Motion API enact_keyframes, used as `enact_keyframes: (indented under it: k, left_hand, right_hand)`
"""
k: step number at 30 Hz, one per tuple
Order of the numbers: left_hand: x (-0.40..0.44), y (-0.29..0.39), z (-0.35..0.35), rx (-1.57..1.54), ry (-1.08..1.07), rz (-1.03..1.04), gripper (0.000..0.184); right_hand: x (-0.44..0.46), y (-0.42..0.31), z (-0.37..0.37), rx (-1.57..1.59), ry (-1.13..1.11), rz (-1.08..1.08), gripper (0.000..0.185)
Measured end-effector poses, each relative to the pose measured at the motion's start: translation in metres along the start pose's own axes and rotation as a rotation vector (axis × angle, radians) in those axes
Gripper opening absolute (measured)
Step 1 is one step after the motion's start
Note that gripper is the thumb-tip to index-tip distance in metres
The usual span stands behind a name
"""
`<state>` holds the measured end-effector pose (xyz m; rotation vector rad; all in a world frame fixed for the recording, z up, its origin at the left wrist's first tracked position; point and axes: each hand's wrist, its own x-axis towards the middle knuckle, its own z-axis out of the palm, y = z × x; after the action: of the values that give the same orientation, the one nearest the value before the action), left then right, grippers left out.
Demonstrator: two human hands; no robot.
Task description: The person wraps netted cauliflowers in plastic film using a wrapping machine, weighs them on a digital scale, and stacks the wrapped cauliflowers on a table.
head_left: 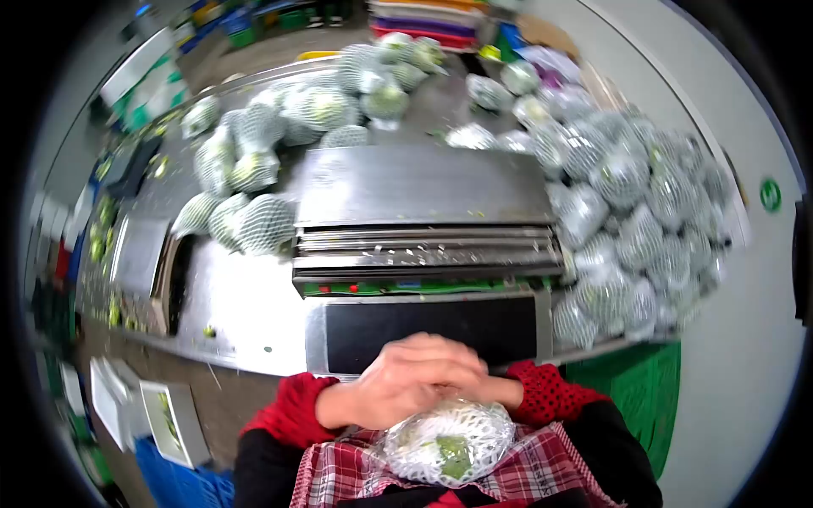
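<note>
A round vegetable in white foam net and clear film (pixel 450 444) rests against the checked apron, its green part facing up. My left hand (pixel 398 381) lies over its upper edge, fingers pressed together and slightly blurred; what they grip is hidden. Coming in from the other side, my right hand (pixel 484 388) overlaps with the left one, and its fingers are mostly covered. Just beyond both hands is the black plate (pixel 432 330) of the metal wrapping machine (pixel 423 186).
Net-covered vegetables (pixel 318 110) lie at the back left of the metal table (pixel 246 296). Film-wrapped ones (pixel 622 178) are piled on the right. A green crate (pixel 631 385) stands below at right, white boxes (pixel 174 423) and a blue crate (pixel 182 474) at lower left.
</note>
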<state>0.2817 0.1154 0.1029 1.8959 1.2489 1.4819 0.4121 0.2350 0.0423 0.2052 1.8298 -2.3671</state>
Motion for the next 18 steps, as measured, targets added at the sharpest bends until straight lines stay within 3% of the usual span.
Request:
enact_keyframes:
  k: [1, 4, 5, 7, 9, 11, 12, 13, 15, 16, 17, 18]
  left_hand:
    - [-0.001, 0.012, -0.011, -0.264, -0.149, -0.133, 0.059]
    - [-0.009, 0.047, 0.007, -0.043, -0.014, -0.230, 0.077]
    - [-0.023, 0.040, 0.008, -0.105, 0.001, -0.404, 0.073]
    - [-0.058, 0.029, 0.002, -0.196, 0.265, -0.565, 0.067]
    - [-0.104, 0.026, 0.000, -0.344, 0.750, -0.857, 0.050]
    - [-0.160, 0.003, -0.017, -0.862, 1.502, -0.737, 0.035]
    - [-0.189, -0.012, -0.039, -0.854, 1.718, -0.648, 0.032]
    - [-0.203, -0.007, -0.085, -0.821, 1.883, -0.529, 0.032]
    - [-0.275, -0.034, -0.173, -0.219, 2.039, -0.430, 0.031]
    - [-0.308, -0.045, -0.220, 0.119, 2.061, -0.450, 0.034]
    - [-0.350, -0.054, -0.274, 0.482, 1.923, -0.430, 0.037]
    - [-0.364, -0.048, -0.319, 0.341, 2.035, -0.416, 0.039]
  right_hand:
    - [0.001, 0.003, -0.006, 0.060, 0.016, 0.055, 0.036]
    - [0.000, 0.016, -0.020, 0.232, 0.046, 0.224, 0.041]
    - [0.003, 0.021, -0.022, 0.292, 0.069, 0.294, 0.042]
    - [0.021, 0.033, -0.022, 0.395, 0.124, 0.456, 0.045]
    - [0.043, 0.039, -0.021, 0.534, 0.079, 0.591, 0.049]
    - [0.069, 0.023, -0.021, 0.753, -0.246, 0.615, 0.059]
    - [0.078, 0.008, -0.009, 0.509, -0.116, 0.510, 0.064]
    - [0.091, 0.003, 0.002, 0.315, -0.045, 0.396, 0.061]
    - [0.110, -0.023, 0.010, 0.264, -0.033, 0.461, 0.079]
    - [0.121, -0.012, 0.012, 0.202, 0.001, 0.353, 0.062]
    - [0.130, 0.003, 0.014, 0.145, 0.038, 0.245, 0.051]
    - [0.137, 0.007, 0.020, 0.223, 0.101, 0.238, 0.046]
